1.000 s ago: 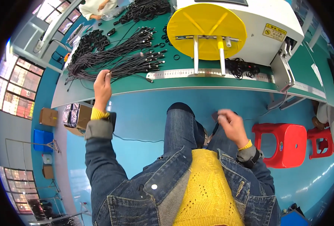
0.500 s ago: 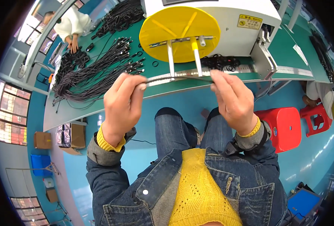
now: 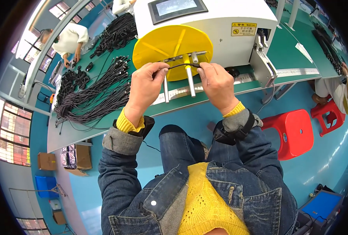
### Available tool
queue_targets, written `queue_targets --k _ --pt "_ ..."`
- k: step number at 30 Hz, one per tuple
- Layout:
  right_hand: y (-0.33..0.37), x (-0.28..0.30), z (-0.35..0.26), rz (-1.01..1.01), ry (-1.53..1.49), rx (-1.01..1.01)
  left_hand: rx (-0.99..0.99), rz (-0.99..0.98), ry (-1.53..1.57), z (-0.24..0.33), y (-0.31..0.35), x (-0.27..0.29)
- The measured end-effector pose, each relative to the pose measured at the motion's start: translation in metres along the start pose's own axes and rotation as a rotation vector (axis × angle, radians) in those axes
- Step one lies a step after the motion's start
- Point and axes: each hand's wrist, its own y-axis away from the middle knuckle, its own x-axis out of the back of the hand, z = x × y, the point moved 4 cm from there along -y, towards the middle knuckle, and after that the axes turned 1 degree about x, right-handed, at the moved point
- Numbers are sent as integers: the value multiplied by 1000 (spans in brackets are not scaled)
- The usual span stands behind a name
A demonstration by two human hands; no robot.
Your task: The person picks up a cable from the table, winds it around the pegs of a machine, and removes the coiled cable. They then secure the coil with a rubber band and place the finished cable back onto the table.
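A short stretch of black cable arches slightly between my two hands. My left hand pinches one end of it between thumb and fingers. At the other end my right hand is closed in the same way. Both hands are raised in front of a yellow disc on a white machine. Two metal prongs stick out from the disc toward me, just below the cable. I cannot tell whether the cable touches them.
A bundle of dark cables lies left on the green table. A metal ruler runs along the front edge, with a metal bracket at right. Red stools stand on the floor. Another person works at the far left.
My hands have moved up toward the disc and closer together. The cable, straighter before, now bows upward. The prongs have turned with the disc, and the view has shifted.
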Motion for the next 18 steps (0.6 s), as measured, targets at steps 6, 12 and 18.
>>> queue_targets --k 6,12,18 --pt "5 -31 16 -64 -55 -120 66 -30 22 10 -15 -7" --pt "7 -40 28 -67 -33 -213 33 129 -29 -11 -9 -9" --pt "45 -20 30 -36 -177 -265 303 147 441 -40 22 -5"
